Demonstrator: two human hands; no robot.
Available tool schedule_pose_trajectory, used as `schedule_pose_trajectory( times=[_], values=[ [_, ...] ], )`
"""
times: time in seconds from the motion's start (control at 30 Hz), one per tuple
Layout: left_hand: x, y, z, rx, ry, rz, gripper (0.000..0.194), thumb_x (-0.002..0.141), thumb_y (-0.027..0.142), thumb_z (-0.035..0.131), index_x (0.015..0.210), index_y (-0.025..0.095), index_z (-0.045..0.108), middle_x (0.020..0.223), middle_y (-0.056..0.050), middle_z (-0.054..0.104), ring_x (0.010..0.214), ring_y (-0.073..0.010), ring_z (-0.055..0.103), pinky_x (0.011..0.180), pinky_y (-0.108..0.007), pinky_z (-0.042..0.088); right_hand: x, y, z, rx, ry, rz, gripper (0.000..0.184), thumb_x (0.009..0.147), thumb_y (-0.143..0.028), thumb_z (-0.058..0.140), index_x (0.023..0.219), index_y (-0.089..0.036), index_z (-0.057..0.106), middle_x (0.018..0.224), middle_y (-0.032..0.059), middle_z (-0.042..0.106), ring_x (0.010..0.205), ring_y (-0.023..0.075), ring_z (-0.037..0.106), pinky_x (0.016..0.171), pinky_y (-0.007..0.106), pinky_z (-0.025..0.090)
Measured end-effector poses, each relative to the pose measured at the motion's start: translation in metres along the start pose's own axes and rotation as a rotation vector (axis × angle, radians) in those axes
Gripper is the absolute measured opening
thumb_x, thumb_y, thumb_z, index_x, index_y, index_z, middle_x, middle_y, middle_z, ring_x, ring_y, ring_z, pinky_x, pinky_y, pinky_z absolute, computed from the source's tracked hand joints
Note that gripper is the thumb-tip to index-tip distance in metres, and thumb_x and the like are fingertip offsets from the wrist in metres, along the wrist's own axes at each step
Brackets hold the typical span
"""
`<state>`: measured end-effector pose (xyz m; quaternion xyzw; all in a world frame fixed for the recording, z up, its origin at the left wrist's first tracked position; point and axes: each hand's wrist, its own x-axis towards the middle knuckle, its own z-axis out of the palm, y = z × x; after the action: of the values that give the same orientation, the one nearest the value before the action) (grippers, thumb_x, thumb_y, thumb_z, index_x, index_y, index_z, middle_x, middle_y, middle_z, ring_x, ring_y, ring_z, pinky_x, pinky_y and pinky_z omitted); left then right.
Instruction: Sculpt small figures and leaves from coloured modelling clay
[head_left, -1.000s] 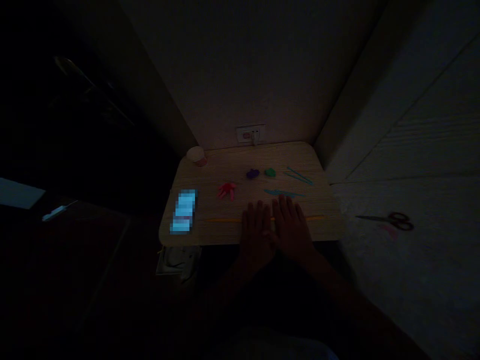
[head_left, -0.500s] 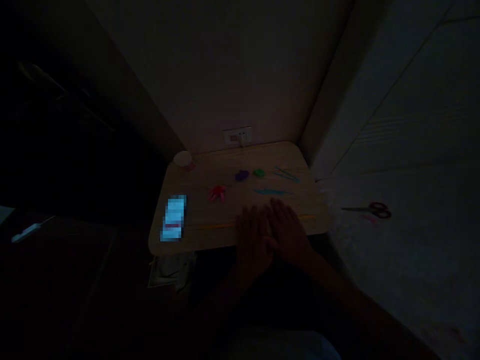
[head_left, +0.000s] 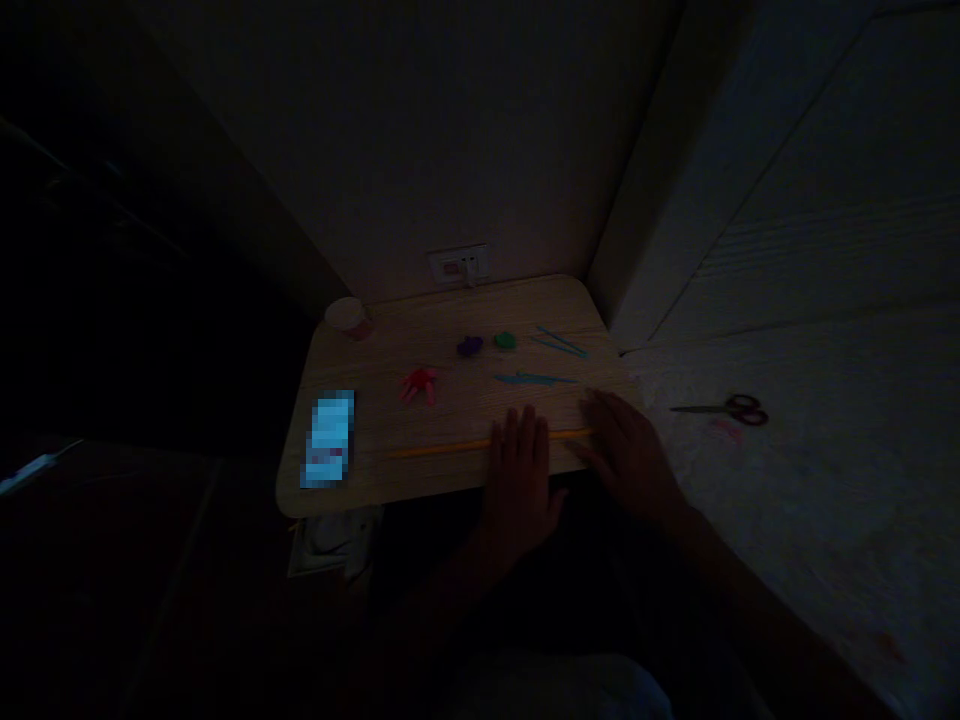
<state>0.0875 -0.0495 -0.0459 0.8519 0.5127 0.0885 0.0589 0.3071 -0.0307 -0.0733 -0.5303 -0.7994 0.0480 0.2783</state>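
Observation:
A long, thin orange roll (head_left: 439, 450), seemingly modelling clay, lies along the front of the small wooden table (head_left: 360, 480). My left hand (head_left: 520, 475) rests flat across it, fingers stretched out. Over its right end lies my right hand (head_left: 630, 455), fingers extended and palm down, hiding that end. Beyond my hands are a blue toothed plastic knife (head_left: 534, 379) and a pair of thin blue sticks (head_left: 561, 341). A green lump (head_left: 505, 341) and a purple lump (head_left: 470, 346) sit farther back. Left of them is a red piece with pink legs (head_left: 420, 384).
The room is very dark. A lit phone (head_left: 328, 438) lies at the table's left, with a pale cup (head_left: 347, 317) behind it. A wall socket (head_left: 459, 263) is above the back edge. Scissors (head_left: 731, 408) lie on the pale surface to the right.
My hands, side by side and touching before, are now apart. The right hand has moved right along the orange roll, baring a stretch of it between them. The view has shifted slightly.

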Motion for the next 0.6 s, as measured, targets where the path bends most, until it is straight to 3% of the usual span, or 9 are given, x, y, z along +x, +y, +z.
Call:
schedule_pose_trajectory(
  times=[0.1, 0.3, 0.43, 0.6],
  values=[
    [0.002, 0.003, -0.003, -0.037, -0.001, 0.068, 0.103, 0.088, 0.047, 0.069, 0.167, 0.007, 0.015, 0.176, -0.020, 0.014, 0.164, -0.0413, 0.007, 0.131, -0.063, 0.014, -0.006, 0.012, -0.008, -0.022, 0.049, 0.041, 0.052, 0.106, -0.038, 0.052, 0.155, -0.021, 0.051, 0.161, 0.0172, 0.050, 0.150, 0.0362, 0.046, 0.119, 0.060, 0.043],
    [0.026, 0.016, 0.009, -0.024, 0.004, 0.122, 0.099, 0.090, 0.056, 0.062, 0.165, 0.005, 0.021, 0.176, -0.021, 0.016, 0.164, -0.0407, 0.009, 0.131, -0.063, 0.012, -0.012, 0.001, -0.006, -0.043, -0.126, -0.052, 0.070, 0.109, -0.038, 0.041, 0.171, -0.024, 0.011, 0.172, 0.0138, 0.032, 0.161, 0.0335, 0.025, 0.127, 0.065, 0.028],
    [0.035, 0.016, 0.015, 0.018, 0.014, 0.109, 0.093, 0.092, 0.050, 0.058, 0.165, 0.006, 0.023, 0.176, -0.020, 0.018, 0.163, -0.0424, 0.011, 0.130, -0.064, 0.013, -0.005, -0.003, 0.005, -0.049, -0.140, -0.045, 0.083, 0.107, -0.051, 0.046, 0.171, -0.017, 0.006, 0.175, 0.0180, 0.019, 0.163, 0.0357, 0.016, 0.128, 0.063, 0.028],
    [0.017, 0.025, 0.015, 0.045, 0.013, 0.101, 0.090, 0.096, 0.055, 0.054, 0.165, 0.006, 0.024, 0.176, -0.020, 0.017, 0.162, -0.0449, 0.011, 0.129, -0.064, 0.015, -0.017, -0.006, 0.005, -0.033, -0.148, -0.064, 0.088, 0.105, -0.056, 0.047, 0.171, -0.016, 0.004, 0.176, 0.0191, 0.012, 0.164, 0.0363, 0.010, 0.128, 0.064, 0.026]
  ],
)
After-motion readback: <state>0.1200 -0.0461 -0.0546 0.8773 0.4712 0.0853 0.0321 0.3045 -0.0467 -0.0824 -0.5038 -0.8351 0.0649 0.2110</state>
